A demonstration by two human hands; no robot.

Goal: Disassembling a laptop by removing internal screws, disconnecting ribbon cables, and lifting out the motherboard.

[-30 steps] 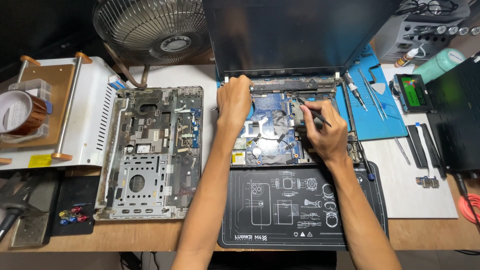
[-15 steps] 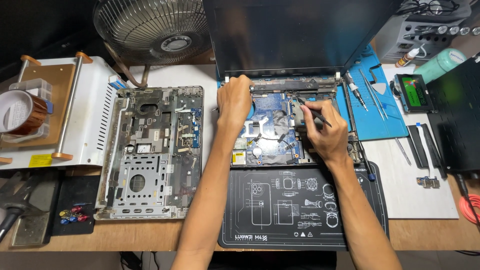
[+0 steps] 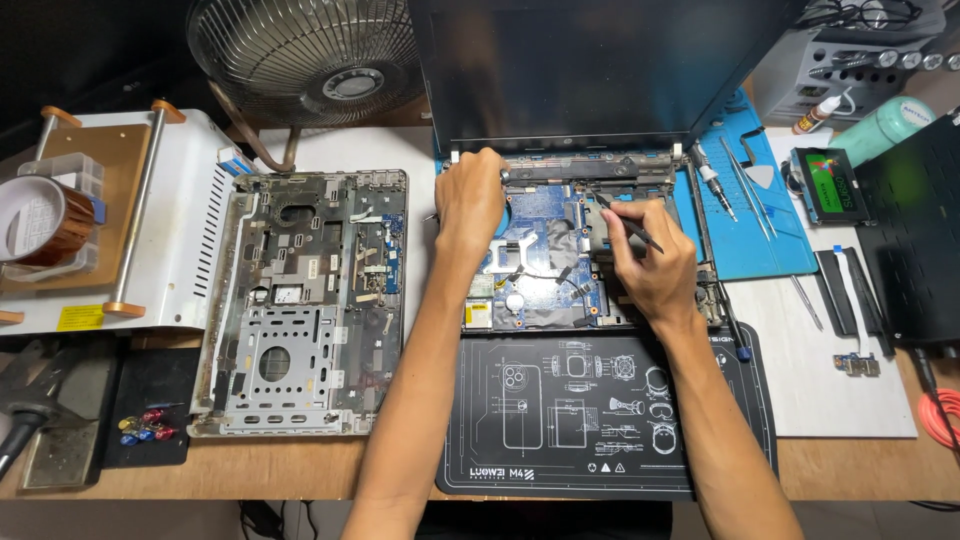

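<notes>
Cluttered bench (image 3: 850, 455): left hand (image 3: 470, 205) lies open, steadying laptop (image 3: 560, 260); right hand (image 3: 650, 260) pinches tweezers (image 3: 625, 222), a slip could scratch the board.

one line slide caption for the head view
Left hand steadies an opened laptop while the right hand works a thin tool inside.

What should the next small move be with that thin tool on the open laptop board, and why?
Probably ease the tip of the thin black tool a little further under the part by the hinge bar and lever gently. The right hand holds it pen-style with the tip low on the blue motherboard, while the left hand presses the upper left edge, steadying the chassis.
</notes>
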